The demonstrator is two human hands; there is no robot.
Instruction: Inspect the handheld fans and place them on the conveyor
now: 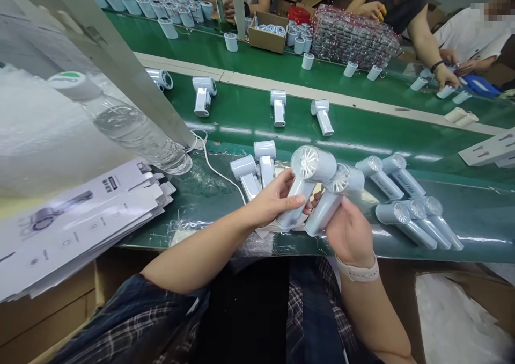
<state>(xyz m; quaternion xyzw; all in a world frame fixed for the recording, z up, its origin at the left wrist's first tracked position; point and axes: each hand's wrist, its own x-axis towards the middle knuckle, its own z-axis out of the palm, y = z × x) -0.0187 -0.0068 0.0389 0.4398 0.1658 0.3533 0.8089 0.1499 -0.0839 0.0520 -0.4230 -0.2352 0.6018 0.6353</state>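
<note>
My left hand (pixel 277 200) is wrapped round the handle of a pale blue handheld fan (pixel 316 164) with a ribbed round end. Beside it, my right hand (pixel 352 232) grips a second pale blue fan (pixel 330 205), its head touching the first. Both are held tilted above the near bench. Two more fans (pixel 248 173) lie just left of my hands, partly behind my left hand. To the right, several fans (pixel 406 221) rest in two slanting groups on the green surface.
A water bottle (pixel 137 128) and stacked printed cartons (pixel 80 224) are at the left, near a metal post (pixel 112 58). Fans (pixel 278 108) lie on the green belt (pixel 241 122). Beyond are white cups (pixel 231 42), a cardboard box (pixel 267 34) and other people's hands (pixel 446 77).
</note>
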